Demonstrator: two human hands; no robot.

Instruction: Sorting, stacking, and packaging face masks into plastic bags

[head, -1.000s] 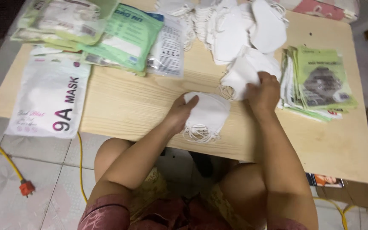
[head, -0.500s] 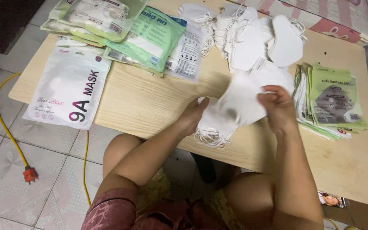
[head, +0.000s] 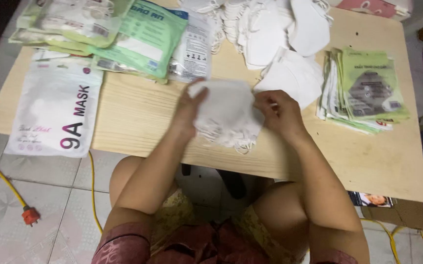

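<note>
a stack of white masks (head: pixel 227 113) sits above the near edge of the wooden worktop (head: pixel 138 122), flat and soft, thin ear loops dangling beneath. the left hand (head: pixel 188 108) pinches its left side in a closed grip; the right hand (head: pixel 281 113) clasps the right side. loose masks (head: pixel 270 29) lie behind, green packets (head: pixel 368 88) to the right.

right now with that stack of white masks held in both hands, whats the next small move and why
Probably square the stack of white masks and lower it to the wooden table. The left hand and right hand pinch its two ends, the edges look uneven, ear loops dangle loose below, and bare tabletop lies right beneath.
</note>
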